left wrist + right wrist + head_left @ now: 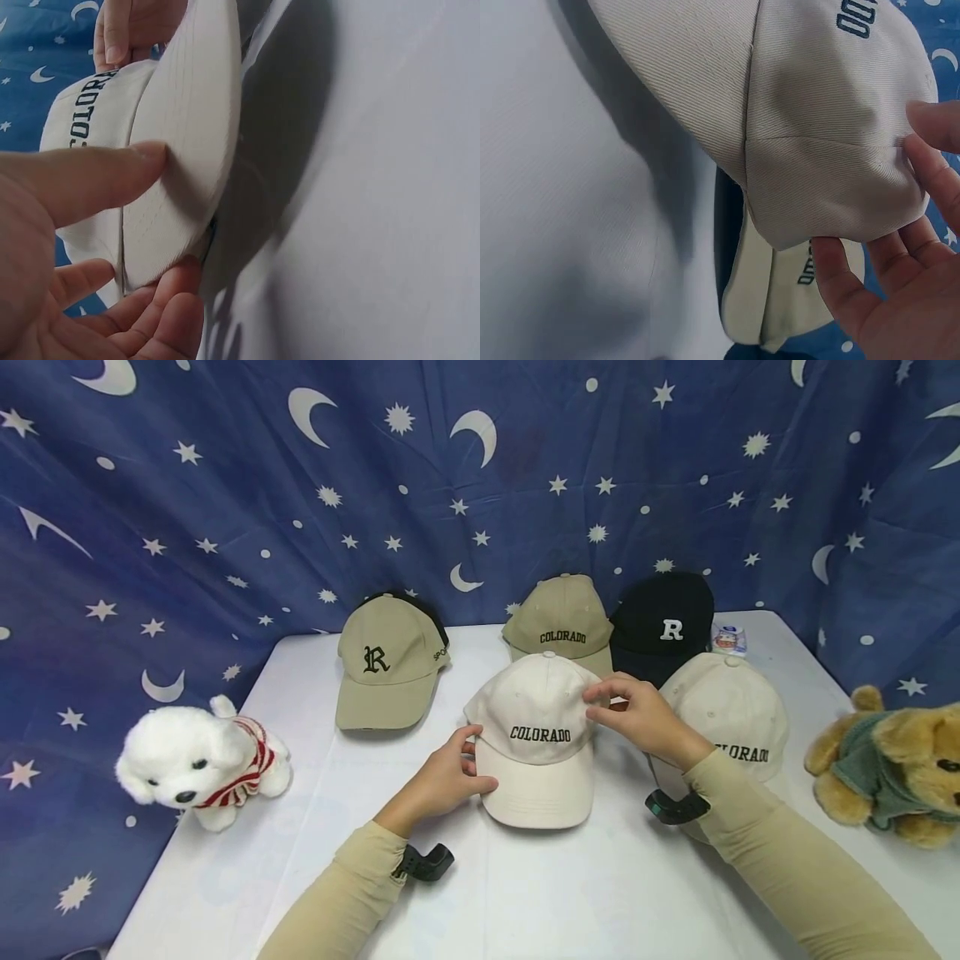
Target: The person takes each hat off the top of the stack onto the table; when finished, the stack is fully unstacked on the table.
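A cream baseball cap (pixel 536 789) with COLORADO across its front faces me in the middle of the white table (pixel 555 893). My left hand (pixel 442 777) holds the left side of its brim; in the left wrist view the thumb (pixel 112 176) lies on top and fingers reach beneath the edge. At the crown's right side my right hand (pixel 645 710) grips the fabric, with several fingers at the lower rim in the right wrist view. A shadow falls on the table under the brim. Behind this cap stands a tan COLORADO cap (pixel 562 610), partly covered.
Right of it are a second cream cap (pixel 731 710), partly behind my right wrist, a dark R cap (pixel 660 602) and a small package (pixel 729 640). A khaki R cap (pixel 386 668) sits back left. A white plush dog (pixel 172 760) and a brown plush toy (pixel 892 768) flank the table.
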A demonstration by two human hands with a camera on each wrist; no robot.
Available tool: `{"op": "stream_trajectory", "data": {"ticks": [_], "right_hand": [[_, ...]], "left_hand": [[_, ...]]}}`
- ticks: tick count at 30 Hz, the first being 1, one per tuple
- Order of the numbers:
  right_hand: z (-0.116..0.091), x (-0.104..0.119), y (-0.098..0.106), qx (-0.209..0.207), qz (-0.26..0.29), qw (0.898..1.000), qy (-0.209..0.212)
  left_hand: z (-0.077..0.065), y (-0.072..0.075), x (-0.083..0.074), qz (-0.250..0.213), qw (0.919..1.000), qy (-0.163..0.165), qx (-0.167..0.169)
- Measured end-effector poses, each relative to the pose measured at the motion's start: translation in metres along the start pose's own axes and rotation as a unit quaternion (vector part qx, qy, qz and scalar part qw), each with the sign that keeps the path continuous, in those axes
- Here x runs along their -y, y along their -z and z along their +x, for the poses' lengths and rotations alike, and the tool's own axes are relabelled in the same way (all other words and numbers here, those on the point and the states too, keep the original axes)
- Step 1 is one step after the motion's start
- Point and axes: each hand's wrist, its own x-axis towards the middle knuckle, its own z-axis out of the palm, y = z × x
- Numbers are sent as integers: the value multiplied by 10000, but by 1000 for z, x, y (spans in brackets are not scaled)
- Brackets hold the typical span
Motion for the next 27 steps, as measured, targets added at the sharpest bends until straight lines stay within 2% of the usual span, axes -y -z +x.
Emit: {"op": "stream_trajectory", "data": {"ticks": [9, 17, 27], "right_hand": [[-7, -10, 11, 64, -40, 9998, -206], [-16, -12, 19, 28, -84, 9989, -452], [-21, -20, 24, -146, -194, 9988, -437]], "left_hand": [[10, -15, -3, 132, 9997, -187, 62], [14, -27, -10, 166, 9992, -226, 285], [18, -40, -16, 224, 9991, -219, 288]]}}
